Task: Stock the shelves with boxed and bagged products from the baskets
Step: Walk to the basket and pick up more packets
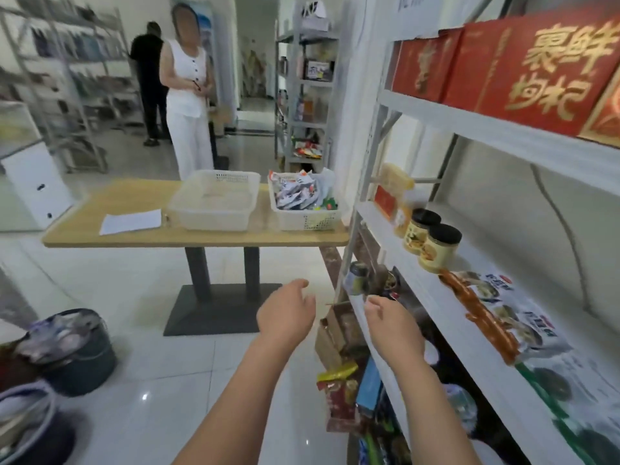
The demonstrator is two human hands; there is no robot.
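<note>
Both hands reach forward holding nothing: the left hand (285, 317) and the right hand (392, 327) each have relaxed, loosely curled fingers. At twelve o'clock from them stands a table (134, 196) with two baskets. The full basket (312, 223) holds bagged snacks, and the other basket (208, 223), at its nine o'clock, looks nearly bare. At three o'clock the shelf (469, 122) carries red boxes (536, 72), jars (432, 243) and flat bags (523, 317).
</note>
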